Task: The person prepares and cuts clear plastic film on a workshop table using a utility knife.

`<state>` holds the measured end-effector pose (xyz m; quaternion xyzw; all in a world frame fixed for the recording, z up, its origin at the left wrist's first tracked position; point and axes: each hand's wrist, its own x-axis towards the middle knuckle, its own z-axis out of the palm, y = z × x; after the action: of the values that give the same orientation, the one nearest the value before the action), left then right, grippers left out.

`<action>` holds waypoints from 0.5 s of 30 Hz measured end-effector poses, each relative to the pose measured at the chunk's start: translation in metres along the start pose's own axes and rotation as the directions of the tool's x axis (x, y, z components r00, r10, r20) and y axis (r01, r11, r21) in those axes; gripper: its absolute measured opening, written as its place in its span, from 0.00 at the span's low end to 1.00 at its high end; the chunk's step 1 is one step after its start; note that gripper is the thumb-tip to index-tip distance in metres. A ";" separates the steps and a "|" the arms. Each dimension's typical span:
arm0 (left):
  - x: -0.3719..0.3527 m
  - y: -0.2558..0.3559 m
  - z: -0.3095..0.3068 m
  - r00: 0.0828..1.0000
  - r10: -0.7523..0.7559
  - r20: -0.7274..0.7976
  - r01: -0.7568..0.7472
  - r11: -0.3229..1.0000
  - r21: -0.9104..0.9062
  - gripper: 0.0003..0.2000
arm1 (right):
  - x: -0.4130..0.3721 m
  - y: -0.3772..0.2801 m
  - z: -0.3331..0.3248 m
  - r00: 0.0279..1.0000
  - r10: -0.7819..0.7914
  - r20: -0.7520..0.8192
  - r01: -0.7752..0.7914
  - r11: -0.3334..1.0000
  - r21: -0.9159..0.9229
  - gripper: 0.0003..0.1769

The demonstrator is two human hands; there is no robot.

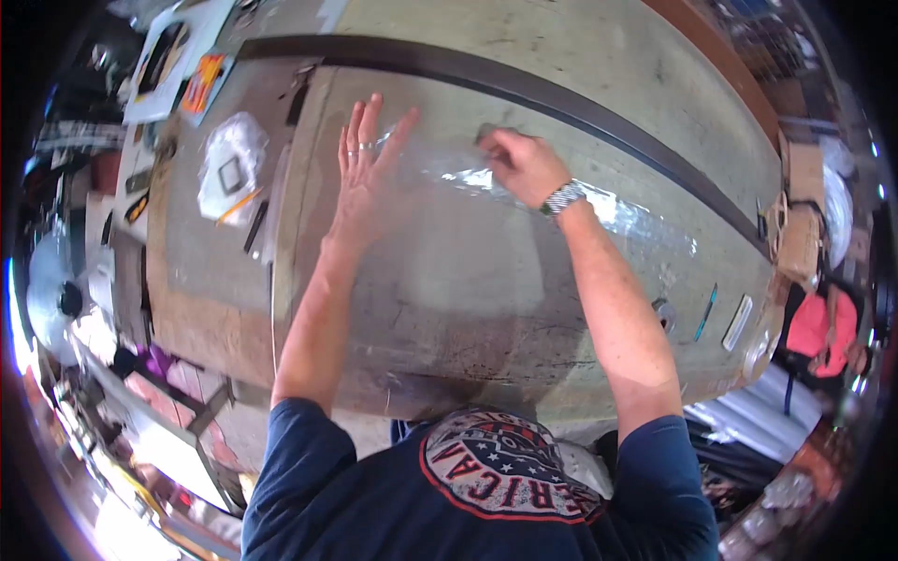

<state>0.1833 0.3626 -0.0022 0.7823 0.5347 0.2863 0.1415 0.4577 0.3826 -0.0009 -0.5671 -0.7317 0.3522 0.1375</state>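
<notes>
A clear, shiny plastic film or sheet (617, 213) lies across the worktable (636, 84). My left hand (363, 173), with a ring on one finger, is at the film's left end, its fingers spread and outstretched. Whether the palm presses on the film cannot be told. To the right, my right hand (528, 168), with a metal watch (563, 197) on the wrist, has its fingers curled. A small dark item (485, 134) shows at their tips, too blurred to name, just above or on the film.
A long dark bar (561, 109) crosses the table's far side. On the left lie a crumpled plastic bag (234, 150), a yellow pencil (239, 206) and an orange packet (202, 84). A tape roll (663, 314), a teal pen (706, 311) and a cutter-like tool (738, 323) lie right. Another person (823, 327) is at far right.
</notes>
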 end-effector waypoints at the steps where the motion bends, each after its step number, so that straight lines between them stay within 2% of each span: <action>1: 0.005 -0.008 -0.001 0.993 0.095 0.070 -0.097 0.995 0.018 0.44 | 0.008 0.001 0.006 1.000 -0.029 -0.010 0.029 0.999 -0.020 0.16; 2: 0.008 -0.008 0.008 0.969 0.202 0.142 -0.203 0.979 -0.013 0.43 | 0.009 0.006 0.012 1.000 -0.018 -0.017 0.017 0.998 -0.060 0.16; 3: 0.006 -0.016 0.018 0.962 0.196 0.189 -0.201 0.980 0.005 0.40 | 0.003 0.014 0.016 0.962 -0.204 -0.182 0.191 0.978 -0.085 0.16; 4: 0.010 -0.025 0.032 0.953 0.202 0.224 -0.214 0.976 0.029 0.36 | -0.009 0.007 0.008 0.960 -0.178 -0.217 0.134 0.970 -0.203 0.24; 6: 0.011 -0.022 0.031 0.946 0.199 0.254 -0.219 0.974 0.055 0.32 | -0.032 0.012 0.001 0.959 -0.168 -0.228 0.128 0.975 -0.181 0.35; 9: 0.012 -0.016 0.032 0.937 0.299 0.180 -0.312 0.949 0.044 0.29 | -0.091 0.040 -0.019 0.966 -0.129 -0.224 0.062 0.957 -0.283 0.43; 11: 0.012 -0.031 0.036 0.927 0.323 0.192 -0.339 0.939 0.061 0.28 | -0.142 0.067 -0.041 0.976 0.011 -0.219 -0.086 0.939 -0.334 0.45; 13: 0.016 -0.029 0.036 0.918 0.335 0.212 -0.357 0.931 0.075 0.28 | -0.191 0.103 -0.060 0.935 0.204 -0.290 -0.297 0.897 -0.328 0.45; 15: 0.022 -0.021 0.031 0.908 0.342 0.243 -0.372 0.924 0.092 0.28 | -0.218 0.127 -0.074 0.884 0.283 -0.372 -0.411 0.850 -0.329 0.46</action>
<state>0.1914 0.3939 -0.0313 0.9019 0.3814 0.1810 0.0920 0.6649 0.2210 0.0102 -0.7552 -0.6408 0.1215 0.0655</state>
